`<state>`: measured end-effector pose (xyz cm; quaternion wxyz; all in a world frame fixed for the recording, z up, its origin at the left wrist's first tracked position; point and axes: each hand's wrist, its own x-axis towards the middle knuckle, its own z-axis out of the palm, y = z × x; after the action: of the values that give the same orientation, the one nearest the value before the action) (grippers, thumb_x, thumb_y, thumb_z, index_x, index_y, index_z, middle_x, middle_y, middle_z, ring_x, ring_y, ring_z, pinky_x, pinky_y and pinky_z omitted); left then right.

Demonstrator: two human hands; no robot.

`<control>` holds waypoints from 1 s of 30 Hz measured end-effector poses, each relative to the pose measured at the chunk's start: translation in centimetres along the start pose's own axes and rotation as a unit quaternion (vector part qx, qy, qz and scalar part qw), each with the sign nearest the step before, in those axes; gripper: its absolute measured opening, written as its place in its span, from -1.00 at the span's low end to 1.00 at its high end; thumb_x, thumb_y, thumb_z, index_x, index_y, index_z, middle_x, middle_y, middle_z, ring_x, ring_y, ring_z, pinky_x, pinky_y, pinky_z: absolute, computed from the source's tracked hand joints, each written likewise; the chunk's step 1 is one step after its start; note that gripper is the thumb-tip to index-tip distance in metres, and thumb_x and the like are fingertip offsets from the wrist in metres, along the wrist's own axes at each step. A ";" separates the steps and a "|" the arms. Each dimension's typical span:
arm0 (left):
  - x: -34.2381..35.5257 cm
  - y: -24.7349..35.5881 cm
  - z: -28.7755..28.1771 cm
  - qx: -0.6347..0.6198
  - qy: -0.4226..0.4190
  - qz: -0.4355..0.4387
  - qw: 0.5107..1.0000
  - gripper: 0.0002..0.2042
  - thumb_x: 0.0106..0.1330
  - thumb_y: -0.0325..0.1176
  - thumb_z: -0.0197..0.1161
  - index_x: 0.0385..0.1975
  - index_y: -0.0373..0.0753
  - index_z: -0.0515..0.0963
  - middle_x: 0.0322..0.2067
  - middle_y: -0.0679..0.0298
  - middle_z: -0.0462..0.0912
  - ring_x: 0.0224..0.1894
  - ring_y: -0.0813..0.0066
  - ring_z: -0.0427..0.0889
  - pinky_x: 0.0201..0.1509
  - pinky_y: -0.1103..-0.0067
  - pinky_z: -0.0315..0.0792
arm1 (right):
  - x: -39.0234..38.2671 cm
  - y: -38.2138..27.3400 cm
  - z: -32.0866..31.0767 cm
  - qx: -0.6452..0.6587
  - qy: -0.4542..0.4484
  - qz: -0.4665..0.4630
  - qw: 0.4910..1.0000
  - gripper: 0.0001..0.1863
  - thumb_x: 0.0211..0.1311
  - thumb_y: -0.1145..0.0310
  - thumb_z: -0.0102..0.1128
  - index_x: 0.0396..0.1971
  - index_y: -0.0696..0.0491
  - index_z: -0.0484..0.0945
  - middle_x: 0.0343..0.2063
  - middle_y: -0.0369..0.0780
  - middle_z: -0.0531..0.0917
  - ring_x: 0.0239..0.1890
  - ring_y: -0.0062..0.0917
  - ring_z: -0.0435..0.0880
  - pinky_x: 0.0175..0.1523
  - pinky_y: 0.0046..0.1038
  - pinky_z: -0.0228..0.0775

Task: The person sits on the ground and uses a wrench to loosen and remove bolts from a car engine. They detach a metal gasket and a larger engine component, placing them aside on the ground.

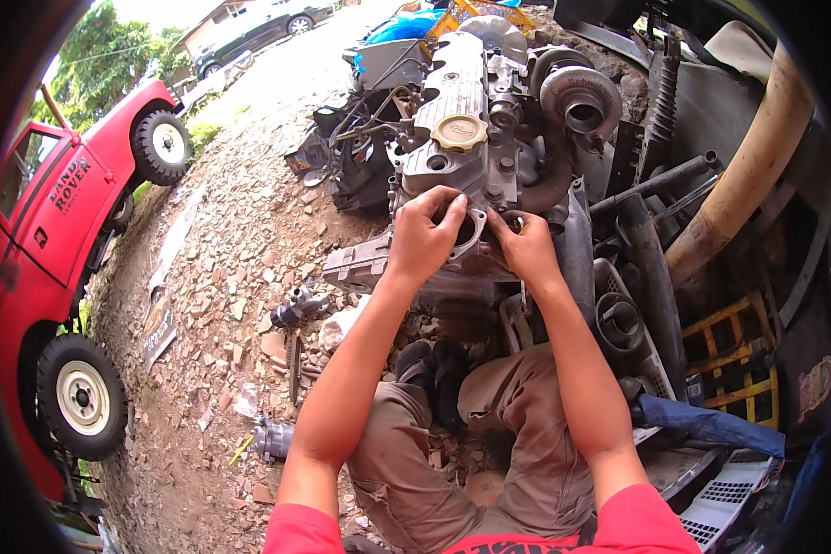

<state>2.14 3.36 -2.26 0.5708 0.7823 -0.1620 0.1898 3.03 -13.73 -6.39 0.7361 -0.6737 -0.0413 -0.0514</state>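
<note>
Straight ahead of me stands an engine [452, 83] with a ribbed metal top cover and a round tan oil filler cap [459, 133]. Both hands are at its near end, one on either side of a round metal flange [472, 231] with a dark opening. My left hand [427, 235] has its fingers bent and drawn together against the flange's left side. On the other side, my right hand [526, 245] is closed in a pinch close to the flange's right edge. Whatever small part lies between the fingertips is hidden. A turbocharger [580, 103] sits at the engine's far right.
Loose metal parts [297, 308] and a grey part [272, 439] lie on stony ground at left. A red off-road vehicle [55, 212] stands farther left. Pipes, a bamboo pole [743, 166] and a yellow crate [734, 360] crowd the right side.
</note>
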 end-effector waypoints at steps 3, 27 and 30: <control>0.0 -0.2 0.2 -0.003 0.016 0.013 1.000 -0.80 0.35 -0.36 0.23 -0.25 -0.40 0.64 -0.49 0.21 0.71 -0.42 0.65 0.62 -0.29 0.59 0.49 | 0.0 -0.3 1.0 0.017 0.018 -0.011 1.000 -0.73 0.33 0.34 0.26 -0.34 0.30 0.66 -0.54 -0.28 0.67 -0.53 -0.68 0.59 -0.44 -0.49 0.54; -2.0 1.9 1.8 0.324 0.009 0.144 0.935 -0.59 0.06 -0.27 0.44 -0.06 -0.21 0.59 -0.04 0.14 0.56 0.19 0.08 0.39 0.21 0.24 0.29 | 3.7 -4.8 0.8 0.303 0.224 -0.198 0.905 -0.31 0.43 -0.30 -0.18 -0.52 0.11 0.39 -0.78 -0.30 0.35 -0.77 -0.58 0.38 -0.67 -0.54 0.21; -1.8 2.6 2.1 0.369 -0.015 0.121 0.921 -0.58 0.04 -0.29 0.43 -0.06 -0.23 0.59 -0.03 0.12 0.56 0.21 0.07 0.38 0.21 0.23 0.31 | 4.1 -4.0 2.2 0.279 0.183 -0.210 0.919 -0.28 0.42 -0.30 -0.19 -0.58 0.12 0.40 -0.80 -0.27 0.38 -0.79 -0.56 0.39 -0.69 -0.53 0.22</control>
<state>-0.40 0.65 -1.58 0.2119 0.9148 -0.1824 0.2914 6.59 -11.99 -1.71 0.8613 -0.3955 -0.0593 -0.3133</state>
